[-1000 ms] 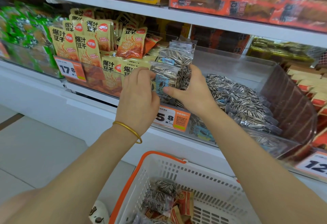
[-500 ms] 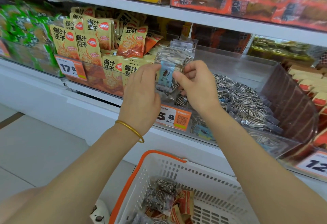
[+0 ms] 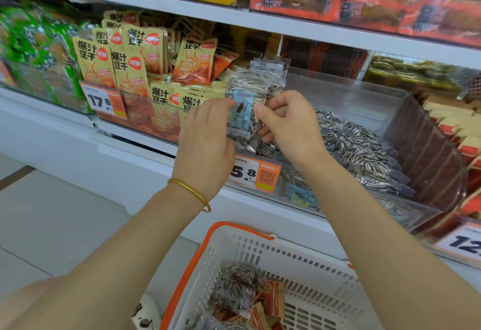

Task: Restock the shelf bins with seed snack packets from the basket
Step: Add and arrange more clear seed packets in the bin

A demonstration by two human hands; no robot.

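Seed packet [image 3: 246,100] pinched between left grip [image 3: 205,142] and right grip [image 3: 290,124], over clear bin [image 3: 351,100]

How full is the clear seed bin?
Partly full: seed packets lie heaped toward the right of the bin, bare wall above them; left hand and right hand hold another packet.

Basket [image 3: 260,249] below bin [image 3: 364,95]; packets [image 3: 359,147] inside.

The clear bin [image 3: 346,95] is open on top, with room along its far side. Heaped seed packets [image 3: 356,147] fill its right, and yellow packets [image 3: 125,64] crowd the left.
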